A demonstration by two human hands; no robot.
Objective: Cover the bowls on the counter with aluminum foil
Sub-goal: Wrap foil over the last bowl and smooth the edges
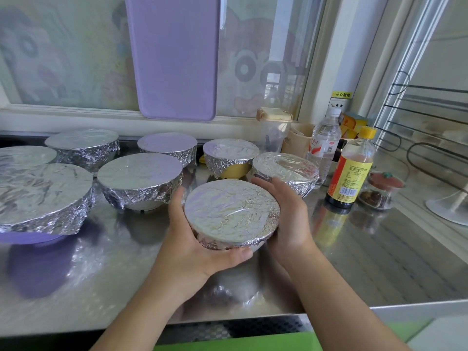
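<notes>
Hands hold one foil-covered bowl (231,215) between them. The left hand (192,239) curls round its left side, thumb under the near edge. The right hand (286,214) cups its right side. Both arms reach forward over the shiny tabletop (367,262). The foil is crinkly and tight. The bowl sits near other covered bowls (140,178).

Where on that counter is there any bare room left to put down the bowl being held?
Bare steel shows on the counter near the front edge, under and right of the held bowl, in front of the sauce bottle. Another patch lies front left, before the purple bowl. The back is crowded with foil-covered bowls, and the right rear with bottles and jars.
</notes>
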